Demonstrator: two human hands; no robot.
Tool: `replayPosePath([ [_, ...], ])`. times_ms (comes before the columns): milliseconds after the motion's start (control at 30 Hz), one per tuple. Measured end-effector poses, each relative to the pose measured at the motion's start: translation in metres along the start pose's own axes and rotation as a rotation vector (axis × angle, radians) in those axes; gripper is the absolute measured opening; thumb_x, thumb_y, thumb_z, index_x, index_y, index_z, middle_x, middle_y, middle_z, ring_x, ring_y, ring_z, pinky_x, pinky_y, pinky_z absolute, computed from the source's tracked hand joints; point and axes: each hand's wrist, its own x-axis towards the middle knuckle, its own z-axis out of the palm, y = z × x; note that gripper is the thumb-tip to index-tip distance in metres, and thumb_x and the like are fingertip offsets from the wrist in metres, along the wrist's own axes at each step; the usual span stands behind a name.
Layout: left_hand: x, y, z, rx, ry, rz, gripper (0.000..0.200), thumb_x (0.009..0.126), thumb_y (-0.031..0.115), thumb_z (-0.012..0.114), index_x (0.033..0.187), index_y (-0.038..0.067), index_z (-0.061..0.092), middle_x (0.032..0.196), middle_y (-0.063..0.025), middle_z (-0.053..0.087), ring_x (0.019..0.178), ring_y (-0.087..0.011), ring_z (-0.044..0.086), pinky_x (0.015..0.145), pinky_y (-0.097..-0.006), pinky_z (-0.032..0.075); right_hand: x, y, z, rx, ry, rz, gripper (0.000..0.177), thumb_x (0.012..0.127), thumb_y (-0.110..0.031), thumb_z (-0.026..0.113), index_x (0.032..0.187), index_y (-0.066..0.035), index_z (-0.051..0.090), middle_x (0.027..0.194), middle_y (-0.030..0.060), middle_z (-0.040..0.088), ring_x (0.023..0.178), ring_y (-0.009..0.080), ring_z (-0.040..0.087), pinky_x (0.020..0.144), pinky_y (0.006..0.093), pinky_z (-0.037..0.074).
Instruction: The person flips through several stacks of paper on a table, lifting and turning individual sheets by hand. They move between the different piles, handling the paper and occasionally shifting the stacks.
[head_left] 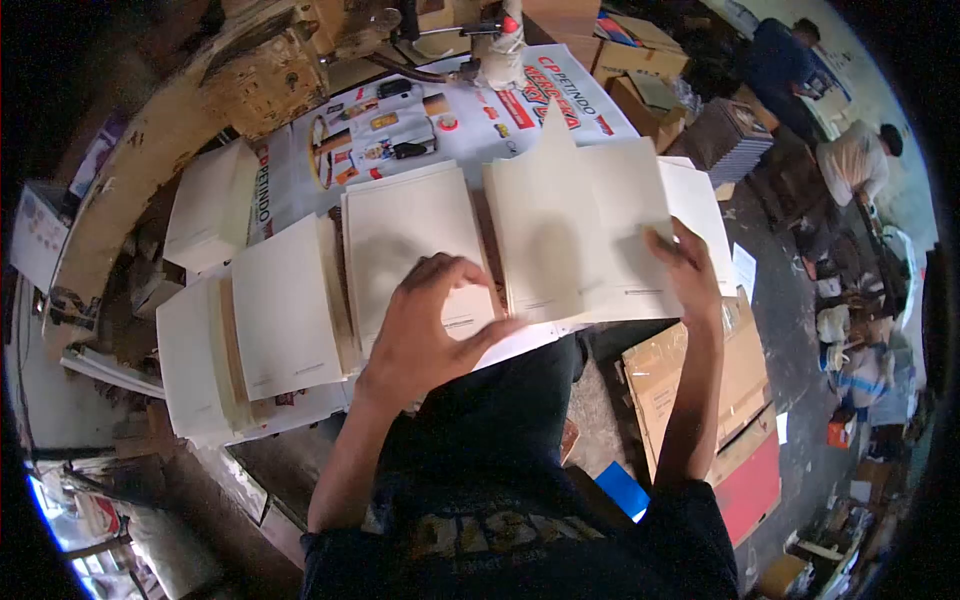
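Note:
My left hand is over the lower part of a middle paper stack, its thumb and fingers apart in a curve with nothing between them. On the right, my right hand has its thumb and fingers at the right edge of a cream sheet, which lies raised and curved above the right stack. More stacks stand side by side to the left: one beside the middle stack, one at the lower left and one farther back.
A printed banner covers the table. Behind it stands a wrapped post. Cardboard boxes and a bundled pile are at the back right; flattened cardboard lies below. Two people sit at the far right.

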Motion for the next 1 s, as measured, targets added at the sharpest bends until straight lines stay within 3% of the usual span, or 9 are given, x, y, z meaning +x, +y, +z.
replayPosePath([
  [100, -0.025, -0.014, -0.009, 0.472, -0.145, -0.112, 0.057, 0.060, 0.037, 0.086, 0.097, 0.006, 0.057, 0.100, -0.0104, 0.057, 0.089, -0.0262, 0.060, 0.079, -0.0392, 0.049, 0.012, 0.034, 0.018, 0.082, 0.075, -0.063, 0.046, 0.090, -0.017, 0.061, 0.131, 0.002, 0.050, 0.120, 0.0142, 0.060, 0.108, 0.0191, 0.057, 0.092, 0.0286, 0.044],
  [267, -0.028, -0.045, -0.021, 0.104, -0.168, -0.228, 0.048, 0.063, 0.031, 0.085, 0.095, 0.004, 0.063, 0.098, -0.0094, 0.062, 0.090, -0.0242, 0.063, 0.080, -0.0376, 0.053, 0.015, 0.005, 0.026, 0.300, 0.137, 0.351, 0.067, 0.084, -0.028, 0.070, 0.134, 0.007, 0.043, 0.125, 0.0195, 0.055, 0.114, 0.0245, 0.054, 0.097, 0.0324, 0.043],
  [467, -0.030, -0.046, -0.030, -0.034, -0.200, -0.259, 0.035, 0.071, 0.023, 0.083, 0.093, 0.001, 0.066, 0.094, -0.0101, 0.065, 0.089, -0.0221, 0.066, 0.079, -0.0326, 0.056, 0.013, 0.010, 0.035, -0.190, -0.014, -0.039, 0.047, 0.082, -0.011, 0.072, 0.124, 0.000, 0.057, 0.105, 0.0064, 0.065, 0.093, 0.0130, 0.060, 0.084, 0.0256, 0.046],
  [567, -0.044, -0.048, -0.027, -0.061, -0.098, -0.287, 0.025, 0.080, 0.016, 0.076, 0.094, -0.002, 0.064, 0.090, -0.0089, 0.065, 0.081, -0.0170, 0.065, 0.076, -0.0290, 0.054, 0.004, 0.006, 0.045, -0.045, 0.056, 0.072, 0.045, 0.082, -0.009, 0.071, 0.125, -0.001, 0.058, 0.100, 0.0055, 0.066, 0.085, 0.0126, 0.061, 0.079, 0.0250, 0.048],
  [633, -0.057, -0.041, -0.031, -0.227, 0.312, -0.354, 0.015, 0.087, 0.009, 0.068, 0.084, -0.003, 0.059, 0.076, -0.0069, 0.061, 0.073, -0.0126, 0.064, 0.066, -0.0251, 0.052, 0.000, 0.003, 0.051, 0.466, 0.067, 0.113, 0.044, 0.083, -0.013, 0.069, 0.122, 0.003, 0.056, 0.102, 0.0112, 0.065, 0.091, 0.0191, 0.063, 0.082, 0.0279, 0.050],
  [667, -0.065, -0.043, -0.034, -0.354, 0.444, -0.369, 0.012, 0.089, 0.007, 0.065, 0.085, -0.002, 0.059, 0.075, -0.0047, 0.061, 0.073, -0.0104, 0.064, 0.064, -0.0211, 0.051, -0.003, 0.002, 0.061, 0.141, 0.144, 0.017, 0.047, 0.086, -0.015, 0.066, 0.126, 0.005, 0.053, 0.105, 0.0127, 0.066, 0.094, 0.0198, 0.063, 0.086, 0.0294, 0.049],
  [767, -0.089, -0.038, -0.066, -0.515, 0.544, -0.238, 0.028, 0.080, 0.011, 0.074, 0.102, -0.002, 0.061, 0.104, -0.0139, 0.063, 0.101, -0.0204, 0.062, 0.086, -0.0336, 0.051, -0.015, -0.005, 0.109, 0.268, 0.050, 0.058, 0.059, 0.086, -0.015, 0.066, 0.136, 0.005, 0.043, 0.115, 0.0164, 0.064, 0.104, 0.0213, 0.061, 0.094, 0.0330, 0.046],
  [867, -0.099, -0.031, -0.112, 0.237, 0.203, -0.292, 0.066, 0.062, 0.034, 0.084, 0.118, 0.009, 0.059, 0.138, -0.0173, 0.047, 0.130, -0.0344, 0.042, 0.103, -0.0488, 0.039, -0.015, 0.002, 0.157, 0.152, -0.091, -0.019, 0.058, 0.088, -0.013, 0.061, 0.139, 0.006, 0.037, 0.126, 0.0190, 0.057, 0.115, 0.0238, 0.054, 0.099, 0.0327, 0.041],
  [1000, -0.127, -0.050, -0.123, 0.576, -0.039, -0.423, 0.076, 0.055, 0.036, 0.087, 0.120, 0.009, 0.058, 0.134, -0.0163, 0.051, 0.125, -0.0371, 0.046, 0.102, -0.0483, 0.041, -0.014, 0.010, 0.197, 0.221, -0.167, -0.023, 0.046, 0.092, -0.011, 0.054, 0.134, 0.004, 0.043, 0.128, 0.0155, 0.052, 0.117, 0.0195, 0.049, 0.100, 0.0304, 0.038],
])
